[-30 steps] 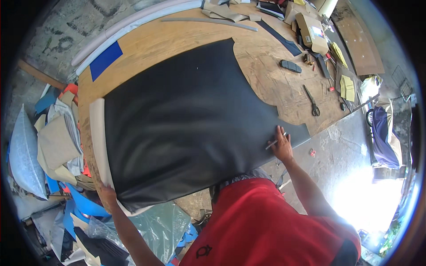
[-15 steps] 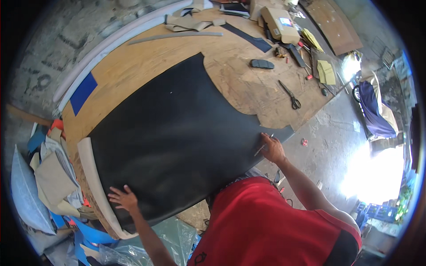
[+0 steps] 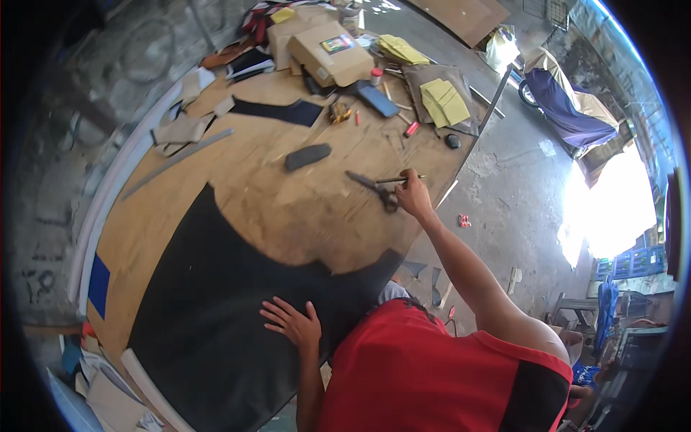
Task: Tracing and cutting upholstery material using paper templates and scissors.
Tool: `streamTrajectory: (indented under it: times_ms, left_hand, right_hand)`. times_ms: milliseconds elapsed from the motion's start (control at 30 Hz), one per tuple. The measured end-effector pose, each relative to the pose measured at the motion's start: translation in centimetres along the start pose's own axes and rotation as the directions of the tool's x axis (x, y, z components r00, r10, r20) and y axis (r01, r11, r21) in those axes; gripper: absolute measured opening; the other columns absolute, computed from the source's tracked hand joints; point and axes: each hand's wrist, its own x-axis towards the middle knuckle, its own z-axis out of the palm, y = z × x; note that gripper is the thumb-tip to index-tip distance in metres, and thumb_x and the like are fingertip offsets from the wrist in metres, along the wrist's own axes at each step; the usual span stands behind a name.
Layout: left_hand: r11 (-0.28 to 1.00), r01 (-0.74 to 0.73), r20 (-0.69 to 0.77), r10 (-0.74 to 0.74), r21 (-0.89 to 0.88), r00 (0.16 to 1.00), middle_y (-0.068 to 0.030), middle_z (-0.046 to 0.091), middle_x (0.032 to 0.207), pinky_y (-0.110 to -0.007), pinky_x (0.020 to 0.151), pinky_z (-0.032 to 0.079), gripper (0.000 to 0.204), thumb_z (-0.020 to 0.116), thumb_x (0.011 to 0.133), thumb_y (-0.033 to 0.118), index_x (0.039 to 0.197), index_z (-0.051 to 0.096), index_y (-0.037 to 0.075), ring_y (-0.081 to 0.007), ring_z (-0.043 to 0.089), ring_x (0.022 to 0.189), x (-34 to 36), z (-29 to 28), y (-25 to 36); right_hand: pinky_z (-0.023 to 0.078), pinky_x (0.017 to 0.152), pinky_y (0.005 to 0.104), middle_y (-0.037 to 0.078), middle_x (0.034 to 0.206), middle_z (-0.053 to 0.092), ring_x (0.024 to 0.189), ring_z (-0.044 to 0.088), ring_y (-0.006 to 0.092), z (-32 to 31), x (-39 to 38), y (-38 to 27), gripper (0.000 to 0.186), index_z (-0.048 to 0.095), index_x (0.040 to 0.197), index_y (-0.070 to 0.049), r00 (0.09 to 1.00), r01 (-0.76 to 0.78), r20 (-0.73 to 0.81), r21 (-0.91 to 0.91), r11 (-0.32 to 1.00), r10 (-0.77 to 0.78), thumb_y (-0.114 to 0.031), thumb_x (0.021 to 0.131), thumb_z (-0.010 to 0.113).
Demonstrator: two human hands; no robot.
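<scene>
A large black sheet [image 3: 209, 302], like leather or vinyl, lies over the near left part of the wooden table. My left hand [image 3: 294, 324] rests on it palm down, fingers spread. At the table's right edge, my right hand [image 3: 412, 196] is closed around a slim dark pen [image 3: 387, 180], whose ends stick out on both sides of the fingers. Black-handled scissors [image 3: 373, 189] lie just left of that hand, their handles close to its fingers. Beyond them is a dark grey, rounded block [image 3: 308, 156].
Along the far side stand a cardboard box [image 3: 331, 56], a phone-like blue slab [image 3: 378, 101], a tape measure [image 3: 339, 111] and yellow pieces [image 3: 444, 103]. A grey strip [image 3: 176, 164] and pale rolls [image 3: 119, 173] lie at the left. Past the table edge is the concrete floor [image 3: 497, 187].
My right hand has left the black sheet, with the pen, and reached out beside the scissors. My left hand has shifted right across the sheet. The view has turned rightward.
</scene>
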Motion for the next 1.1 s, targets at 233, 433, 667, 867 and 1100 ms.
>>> streamTrajectory:
  times_ms: [233, 433, 667, 867, 1100]
  left_hand:
    - [0.964, 0.255, 0.049, -0.260, 0.078, 0.964, -0.0353, 0.004, 0.169, -0.071, 0.120, 0.012, 0.092, 0.048, 0.102, 0.049, 0.162, 0.010, -0.008, -0.0522, 0.003, 0.157, 1.1, 2.4, 12.4]
    - [0.897, 0.405, 0.103, -0.426, 0.175, 0.899, -0.0333, -0.002, 0.170, -0.070, 0.119, 0.020, 0.090, 0.040, 0.105, 0.051, 0.163, 0.005, -0.008, -0.0504, 0.000, 0.158, 2.3, 2.9, 15.0]
    - [0.868, 0.448, 0.156, -0.483, 0.214, 0.862, -0.0319, -0.004, 0.170, -0.067, 0.122, 0.017, 0.089, 0.042, 0.105, 0.049, 0.163, 0.003, -0.007, -0.0485, -0.002, 0.159, 2.6, 2.4, 15.3]
    - [0.850, 0.465, 0.285, -0.523, 0.248, 0.803, -0.0299, -0.007, 0.171, -0.065, 0.124, 0.013, 0.088, 0.042, 0.106, 0.044, 0.163, -0.001, -0.006, -0.0458, -0.005, 0.159, 3.8, 1.5, 16.5]
    - [0.836, 0.497, 0.271, -0.546, 0.232, 0.792, -0.0287, -0.007, 0.171, -0.063, 0.125, 0.009, 0.091, 0.042, 0.102, 0.045, 0.163, -0.002, -0.005, -0.0447, -0.006, 0.160, 3.7, 1.3, 16.4]
  right_hand:
    - [0.053, 0.069, 0.0546, 0.022, 0.088, 0.073, 0.082, 0.068, 0.0484, 2.5, 13.3, 7.7, 0.028, 0.070, 0.102, -0.006, 0.976, 0.022, 0.217, -0.060, 0.998, -0.008, -0.030, 0.096, 0.055]
    - [0.052, 0.061, 0.0453, 0.016, 0.079, 0.072, 0.070, 0.068, 0.0371, 2.3, 17.7, 9.6, 0.028, 0.074, 0.107, -0.008, 0.958, -0.044, 0.284, 0.254, 0.966, -0.031, -0.028, 0.092, 0.060]
    - [0.052, 0.063, 0.0451, 0.015, 0.078, 0.068, 0.066, 0.063, 0.0373, -3.8, 40.8, 6.5, 0.016, 0.067, 0.095, -0.005, 0.923, 0.157, -0.382, 0.248, 0.956, -0.053, -0.021, 0.091, 0.066]
    - [0.054, 0.079, 0.0483, 0.021, 0.094, 0.070, 0.087, 0.067, 0.0410, -2.3, 57.5, 8.3, 0.031, 0.071, 0.101, -0.003, 0.863, 0.105, -0.469, -0.197, 0.975, -0.188, -0.032, 0.091, 0.064]
    - [0.055, 0.076, 0.0493, 0.023, 0.094, 0.073, 0.088, 0.070, 0.0424, -0.9, 63.0, 8.4, 0.043, 0.071, 0.101, 0.002, 1.000, 0.013, 0.009, -0.467, 0.884, -0.010, -0.038, 0.090, 0.060]
